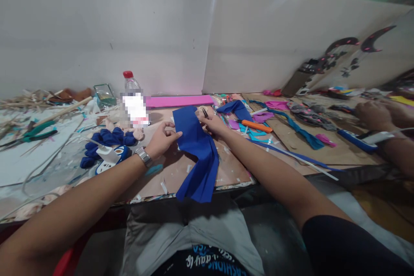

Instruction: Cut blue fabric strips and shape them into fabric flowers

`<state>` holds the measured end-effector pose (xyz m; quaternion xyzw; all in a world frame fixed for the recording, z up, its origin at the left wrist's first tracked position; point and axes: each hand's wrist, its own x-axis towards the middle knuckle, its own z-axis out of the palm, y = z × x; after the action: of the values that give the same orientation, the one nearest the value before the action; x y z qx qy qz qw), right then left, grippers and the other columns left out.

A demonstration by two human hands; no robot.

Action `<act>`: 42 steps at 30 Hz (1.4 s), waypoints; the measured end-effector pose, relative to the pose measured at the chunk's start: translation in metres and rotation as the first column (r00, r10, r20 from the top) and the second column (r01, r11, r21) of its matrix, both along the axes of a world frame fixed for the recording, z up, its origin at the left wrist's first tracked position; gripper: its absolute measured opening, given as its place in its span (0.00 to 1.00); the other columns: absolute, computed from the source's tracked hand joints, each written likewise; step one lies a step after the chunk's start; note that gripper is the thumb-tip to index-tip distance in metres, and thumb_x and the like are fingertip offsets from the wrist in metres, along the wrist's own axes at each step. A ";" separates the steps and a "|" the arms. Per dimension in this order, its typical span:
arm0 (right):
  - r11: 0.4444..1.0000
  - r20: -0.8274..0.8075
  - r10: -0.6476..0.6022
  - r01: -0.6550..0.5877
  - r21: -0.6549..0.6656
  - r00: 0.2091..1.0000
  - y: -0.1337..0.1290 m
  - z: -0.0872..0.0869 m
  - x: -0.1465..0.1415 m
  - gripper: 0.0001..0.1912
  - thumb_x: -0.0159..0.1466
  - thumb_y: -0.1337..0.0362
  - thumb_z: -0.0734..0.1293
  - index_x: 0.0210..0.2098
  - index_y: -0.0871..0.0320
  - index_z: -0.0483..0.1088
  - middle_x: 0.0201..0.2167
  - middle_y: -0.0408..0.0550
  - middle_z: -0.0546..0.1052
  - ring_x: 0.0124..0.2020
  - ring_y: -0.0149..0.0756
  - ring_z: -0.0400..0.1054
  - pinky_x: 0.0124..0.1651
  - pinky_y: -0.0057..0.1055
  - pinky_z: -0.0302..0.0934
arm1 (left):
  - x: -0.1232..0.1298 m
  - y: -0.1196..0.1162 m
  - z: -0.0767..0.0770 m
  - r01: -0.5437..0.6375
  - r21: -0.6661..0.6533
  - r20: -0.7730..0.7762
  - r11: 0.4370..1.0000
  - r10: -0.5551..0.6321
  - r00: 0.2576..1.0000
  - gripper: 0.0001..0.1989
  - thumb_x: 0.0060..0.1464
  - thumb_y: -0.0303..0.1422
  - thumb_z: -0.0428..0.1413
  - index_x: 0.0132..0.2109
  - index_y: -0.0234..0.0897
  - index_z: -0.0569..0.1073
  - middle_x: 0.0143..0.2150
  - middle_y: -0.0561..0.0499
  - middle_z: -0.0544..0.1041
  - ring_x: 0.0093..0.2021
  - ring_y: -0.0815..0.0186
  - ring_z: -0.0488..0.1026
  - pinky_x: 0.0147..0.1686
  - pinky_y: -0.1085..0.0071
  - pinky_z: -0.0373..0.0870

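A long royal-blue strip of thin cloth or paper (pixel 194 133) lies in front of me, its near end folded and hanging over the table edge. My left hand (pixel 164 139), with a metal watch on the wrist, pinches the strip's left edge between thumb and fingers. At the strip's upper right, my right hand (pixel 211 123) is closed around a small dark tool (pixel 205 114); its kind is mostly hidden by the fingers. Beside my left forearm sit a bunch of dark-blue ruffled pieces (pixel 111 137) and a white-and-blue power strip (pixel 113 158).
Green-handled pliers (pixel 39 131) lie at the left. A red-capped bottle (pixel 128 76) and a pink sheet (pixel 179 101) stand near the wall. An orange cutter (pixel 257 126), more blue material (pixel 237 109) and scraps lie right. Another person's hands (pixel 375 114) are at far right.
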<state>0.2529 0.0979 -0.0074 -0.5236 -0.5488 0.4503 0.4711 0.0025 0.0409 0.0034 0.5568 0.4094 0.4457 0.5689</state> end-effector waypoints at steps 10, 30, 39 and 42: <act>0.959 -0.061 0.255 -0.261 -0.111 0.965 -0.020 0.009 -0.007 0.34 0.56 0.49 0.79 0.58 0.54 0.71 0.21 0.33 0.69 0.14 0.20 0.48 0.15 0.20 0.42 | 0.004 -0.003 -0.005 0.082 0.094 0.076 0.992 -0.090 0.993 0.38 0.49 0.37 0.71 0.63 0.40 0.65 0.62 0.40 0.76 0.59 0.54 0.76 0.60 0.55 0.72; 0.843 -0.223 0.492 -0.524 -0.120 0.842 -0.017 0.009 -0.008 0.41 0.50 0.49 0.82 0.57 0.57 0.70 0.34 0.44 0.81 0.19 0.22 0.61 0.16 0.19 0.44 | -0.004 -0.003 -0.001 0.107 -0.093 0.159 0.990 -0.091 0.983 0.22 0.43 0.27 0.62 0.49 0.38 0.75 0.21 0.63 0.70 0.12 0.76 0.56 0.12 0.77 0.50; 0.791 -0.274 0.490 -0.554 -0.261 0.828 -0.023 0.007 -0.006 0.29 0.57 0.45 0.79 0.49 0.56 0.75 0.21 0.36 0.73 0.14 0.24 0.59 0.15 0.20 0.52 | 0.005 0.004 0.001 -0.031 0.000 0.330 1.000 0.029 0.943 0.31 0.52 0.36 0.65 0.63 0.41 0.71 0.59 0.47 0.81 0.58 0.55 0.77 0.60 0.61 0.73; 0.768 -0.307 0.479 -0.562 -0.308 0.823 -0.025 0.009 -0.008 0.25 0.56 0.49 0.80 0.42 0.61 0.78 0.30 0.47 0.82 0.25 0.33 0.74 0.28 0.27 0.70 | 0.005 0.004 0.001 -0.040 -0.001 0.354 0.999 0.038 0.935 0.32 0.54 0.35 0.64 0.66 0.42 0.68 0.61 0.47 0.79 0.61 0.54 0.75 0.62 0.58 0.72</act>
<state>0.2453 0.0726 0.0013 -0.3812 -0.5205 0.7148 0.2699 0.0077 0.0451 0.0049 0.4613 0.3101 0.5512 0.6224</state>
